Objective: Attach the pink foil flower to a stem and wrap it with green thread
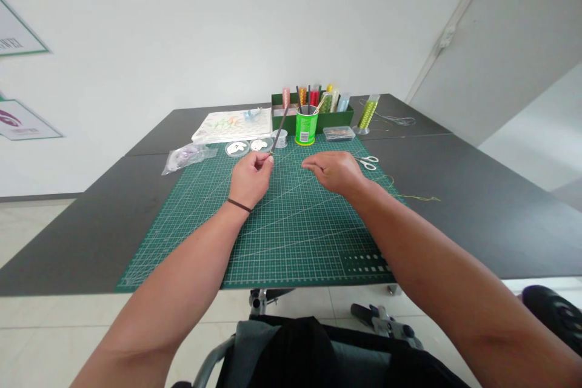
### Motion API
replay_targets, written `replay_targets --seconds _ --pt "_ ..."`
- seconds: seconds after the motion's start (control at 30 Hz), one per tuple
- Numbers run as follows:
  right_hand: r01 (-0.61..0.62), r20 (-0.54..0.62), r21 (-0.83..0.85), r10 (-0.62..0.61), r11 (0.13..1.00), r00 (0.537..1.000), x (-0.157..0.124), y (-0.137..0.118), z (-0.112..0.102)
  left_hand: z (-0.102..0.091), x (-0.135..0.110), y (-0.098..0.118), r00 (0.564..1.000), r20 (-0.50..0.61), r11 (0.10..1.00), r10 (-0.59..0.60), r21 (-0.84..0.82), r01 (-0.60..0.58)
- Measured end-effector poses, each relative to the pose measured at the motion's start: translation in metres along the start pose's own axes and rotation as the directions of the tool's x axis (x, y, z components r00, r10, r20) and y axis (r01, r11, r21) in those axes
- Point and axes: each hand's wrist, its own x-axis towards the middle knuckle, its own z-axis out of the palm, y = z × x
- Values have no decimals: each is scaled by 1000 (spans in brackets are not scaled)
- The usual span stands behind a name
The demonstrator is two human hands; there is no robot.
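Note:
My left hand (253,177) is closed in a pinch on the lower end of a thin dark stick (280,127), which slants up and to the right. A small yellowish spot shows on the stick just above the fingertips. Level with it, to the right, my right hand (334,170) has its fingers pressed together and pointing left; whatever is between them is too small to make out. Both hands are above the green cutting mat (291,236). White-handled scissors (369,162) lie just beyond my right hand, and a yellow-green thread (421,198) trails onto the table near that wrist.
A green cup (306,127) of sticks stands before a green box (350,116) with tubes of coloured beads. Around them are a clear case (339,133), a tilted bead tube (368,111), a spool (280,139), two round dishes (237,148), white sheets (213,127) and a plastic bag (184,158).

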Motion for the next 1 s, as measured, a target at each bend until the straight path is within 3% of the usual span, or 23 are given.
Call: replay_targets --seconds 0.23,0.47,0.63,1.0 --pt "-45 22 19 45 999 999 2 5 5 7 1 -1 993 52 942 -105 -316 116" --pt "-107 50 56 104 993 993 3 7 7 13 1 -3 986 87 865 -142 -474 166" --pt "-132 59 66 128 989 990 3 7 8 15 1 -5 985 93 846 -144 -505 171" --pt "-179 60 82 175 980 983 5 3 3 14 2 -6 994 27 928 -109 -356 111"
